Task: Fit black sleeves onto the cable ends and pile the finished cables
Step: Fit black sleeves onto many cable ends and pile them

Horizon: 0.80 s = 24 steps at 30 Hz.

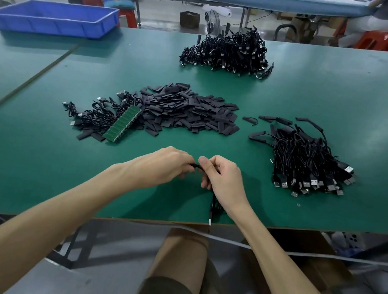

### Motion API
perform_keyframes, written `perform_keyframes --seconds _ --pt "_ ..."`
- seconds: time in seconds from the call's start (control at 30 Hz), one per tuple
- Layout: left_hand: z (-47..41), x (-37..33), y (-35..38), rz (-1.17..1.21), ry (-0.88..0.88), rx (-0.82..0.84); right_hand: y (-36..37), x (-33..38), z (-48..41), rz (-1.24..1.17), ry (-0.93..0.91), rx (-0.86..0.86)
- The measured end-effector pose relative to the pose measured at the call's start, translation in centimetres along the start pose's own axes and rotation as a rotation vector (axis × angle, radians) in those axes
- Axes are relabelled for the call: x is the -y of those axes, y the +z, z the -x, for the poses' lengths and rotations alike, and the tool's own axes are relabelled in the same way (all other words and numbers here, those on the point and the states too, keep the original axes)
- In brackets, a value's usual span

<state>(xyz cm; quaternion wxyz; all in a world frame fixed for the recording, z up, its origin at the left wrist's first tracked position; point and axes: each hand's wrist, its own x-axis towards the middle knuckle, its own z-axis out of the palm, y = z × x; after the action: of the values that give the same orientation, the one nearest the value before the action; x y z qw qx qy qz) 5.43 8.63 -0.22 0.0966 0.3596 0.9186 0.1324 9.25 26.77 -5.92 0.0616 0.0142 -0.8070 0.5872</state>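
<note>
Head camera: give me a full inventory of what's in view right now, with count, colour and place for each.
table: one, green, fills the view
plastic tray: one, blue, far left corner of the table
far cable pile: one heap, black, far centre
loose sleeves: one heap, too many to count, black, centre
circuit-board strip: one, green, left edge of the sleeve heap
left cable pile: one heap, black, left of the strip
right cable pile: one heap, black with silver USB plugs, right
held cable: one, black, its tail hanging at the near edge
left hand: pinches the held cable
right hand: pinches the held cable
</note>
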Motion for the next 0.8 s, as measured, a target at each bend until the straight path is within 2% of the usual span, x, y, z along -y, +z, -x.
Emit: perform_keyframes --seconds 0.2,0.27,0.47,0.67,0.8 --pt "0.2 0.1 0.6 -0.068 0.034 -0.077 0.0 -0.1 -0.1 0.01 0.001 0.002" --pt "0.2 0.2 0.8 0.032 0.02 -0.108 -0.1 -0.1 -0.1 0.004 -0.005 0.014" --pt "-0.6 1.1 0.7 0.379 -0.13 -0.037 0.0 -0.1 0.1 0.017 -0.025 0.042" --pt "-0.5 2.7 0.7 0.516 -0.164 0.019 -0.3 -0.2 0.0 -0.02 -0.021 0.071" --pt "0.0 3.3 1.0 0.705 -0.136 0.044 -0.4 -0.3 0.1 -0.067 -0.064 0.069"
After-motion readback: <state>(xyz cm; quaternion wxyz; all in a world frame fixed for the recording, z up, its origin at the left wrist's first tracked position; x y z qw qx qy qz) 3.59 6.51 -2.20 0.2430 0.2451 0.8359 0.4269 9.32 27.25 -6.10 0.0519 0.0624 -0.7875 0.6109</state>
